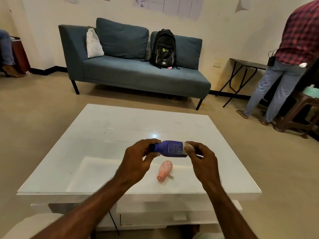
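I hold a blue-purple plastic bottle (170,148) sideways above the white table (107,135). My left hand (138,161) grips its dark cap end, fingers curled round it. My right hand (201,157) pinches the bottle's base end, where a clear wrapper or label edge shows under the thumb. A small pink bottle (164,170) with white line markings lies on its side on the table just below the blue one, with a small stick-like piece beside it.
A blue sofa (138,73) with a black backpack (163,49) and white cushion (94,44) stands beyond the table. A person in a checked shirt (293,54) stands at the right by a folding table (248,64) and wooden stool (300,114).
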